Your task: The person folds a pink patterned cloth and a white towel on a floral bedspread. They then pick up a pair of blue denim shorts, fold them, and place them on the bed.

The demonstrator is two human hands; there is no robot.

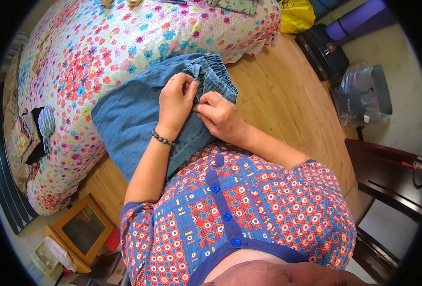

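A blue denim garment with a gathered elastic waistband (pixel 130 109) lies across my lap and against the bed edge; whether it is trousers or a skirt I cannot tell. Near the waistband, my left hand (pixel 176 97) pinches the denim between thumb and fingers, with a dark bead bracelet on that wrist. Just right of it and slightly nearer, my right hand (pixel 220 114) is also closed on the cloth, its fingertips gripping a fold close to the left hand's. Anything small between the fingertips is hidden.
A bed with a flowered cover (pixel 120 43) fills the far left, with folded clothes (pixel 39 131) on it. Along the right stand a yellow bag (pixel 296 15), a black case (pixel 321 50), a rolled purple mat (pixel 356 21) and a dark wooden chair (pixel 385 167). At lower left is a wooden cabinet (pixel 53 233).
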